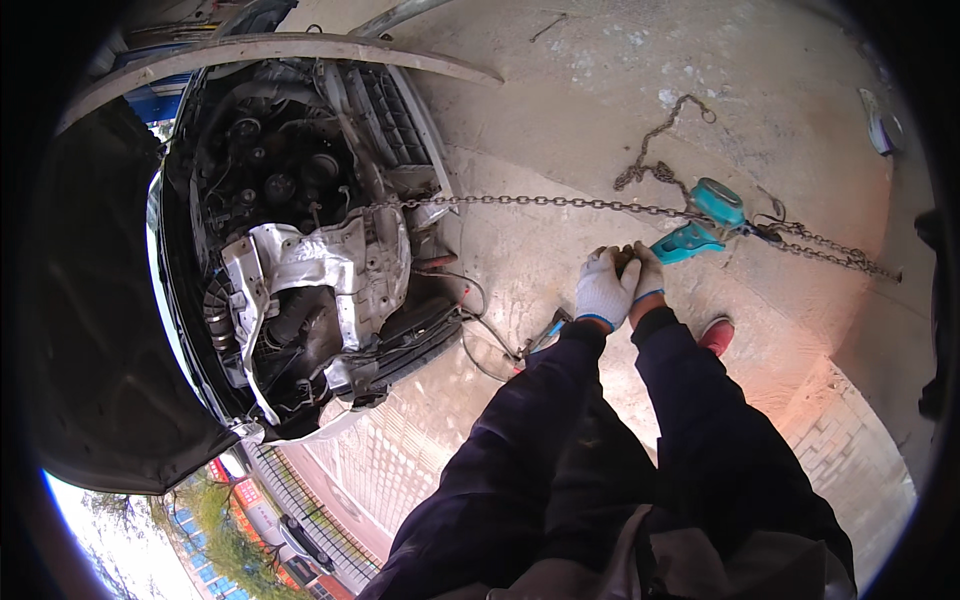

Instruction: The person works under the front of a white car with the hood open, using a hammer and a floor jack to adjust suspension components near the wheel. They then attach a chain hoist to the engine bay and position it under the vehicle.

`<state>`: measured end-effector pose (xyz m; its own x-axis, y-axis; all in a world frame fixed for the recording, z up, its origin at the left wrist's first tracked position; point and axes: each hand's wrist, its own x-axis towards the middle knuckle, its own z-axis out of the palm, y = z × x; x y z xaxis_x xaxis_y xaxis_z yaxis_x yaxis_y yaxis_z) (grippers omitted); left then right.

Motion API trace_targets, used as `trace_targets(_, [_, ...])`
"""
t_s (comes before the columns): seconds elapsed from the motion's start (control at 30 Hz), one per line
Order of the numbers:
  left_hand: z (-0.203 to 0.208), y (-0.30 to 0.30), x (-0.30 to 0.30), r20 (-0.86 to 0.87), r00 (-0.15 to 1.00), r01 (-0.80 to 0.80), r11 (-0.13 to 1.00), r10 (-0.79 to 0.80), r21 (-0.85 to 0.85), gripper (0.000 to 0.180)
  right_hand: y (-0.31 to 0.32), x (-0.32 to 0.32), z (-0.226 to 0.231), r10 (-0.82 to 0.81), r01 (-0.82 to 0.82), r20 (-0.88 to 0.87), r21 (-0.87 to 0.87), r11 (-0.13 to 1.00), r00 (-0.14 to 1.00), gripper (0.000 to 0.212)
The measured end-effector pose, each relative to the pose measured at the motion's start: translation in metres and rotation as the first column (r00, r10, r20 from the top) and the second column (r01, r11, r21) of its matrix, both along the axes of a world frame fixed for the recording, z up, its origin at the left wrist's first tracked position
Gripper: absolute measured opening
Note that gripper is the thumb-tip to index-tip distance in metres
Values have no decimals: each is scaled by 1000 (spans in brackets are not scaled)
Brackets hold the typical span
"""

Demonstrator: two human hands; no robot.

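My left hand and my right hand, both in white knit gloves, are close together in front of me. Their fingers are closed around the end of the teal handle of a lever chain hoist; the gripped end is mostly hidden, with a small brownish patch between the gloves. The hoist's teal body hangs just beyond the handle. From it a taut chain runs left to the crumpled, bare metal front panel of a car. On the other side, doubled chain stretches right towards the floor.
The car's exposed engine bay and raised hood fill the left. A loose chain lies on the concrete beyond the hoist. Cables trail beside the car near a blue tool. My red shoe is by my right forearm.
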<state>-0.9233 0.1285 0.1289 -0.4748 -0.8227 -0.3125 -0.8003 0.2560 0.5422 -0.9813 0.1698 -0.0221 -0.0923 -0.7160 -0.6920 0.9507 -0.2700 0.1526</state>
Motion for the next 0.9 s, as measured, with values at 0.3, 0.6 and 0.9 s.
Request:
trace_targets(0.3, [-32, -30, -54, 479, 862, 135, 986, -164, 94, 65, 6, -14, 16, -1, 32, 139, -218, 975, 990, 31])
trace_targets(0.6, [-38, -39, -53, 397, 915, -36, 967, -69, 251, 64, -7, -14, 25, 27, -38, 193, 51, 998, 981, 36])
trace_targets(0.9, [6, -8, -91, 661, 750, -43, 994, -34, 99, 68, 16, -37, 63, 223, -182, 277, -167, 969, 934, 38])
